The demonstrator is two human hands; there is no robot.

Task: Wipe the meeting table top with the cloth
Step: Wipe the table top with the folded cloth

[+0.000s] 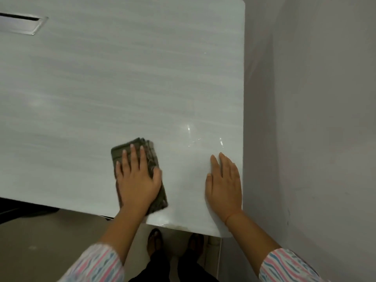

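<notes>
White counter (pixel 122 78), cable hatch (pixel 22 23) far left | folded dark cloth (pixel 118 153) near front edge, pinned under left hand (pixel 138 180), fingers straight, slightly apart, likely to spread pressure | wet streaks (pixel 195 139) beside it | right hand (pixel 223 184) flat on bare counter, fingers together, probably bracing | wall (pixel 315 98) alongside

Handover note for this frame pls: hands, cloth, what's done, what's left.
Left hand: flat on the folded dark cloth, pressing it to the table top near the front edge.
Right hand: flat on bare table by the right edge, holding nothing.
Done: wet streaks glint beyond the right hand, so that corner looks wiped.
Left: probably the far surface towards the cable slot; its state is unclear.
</notes>
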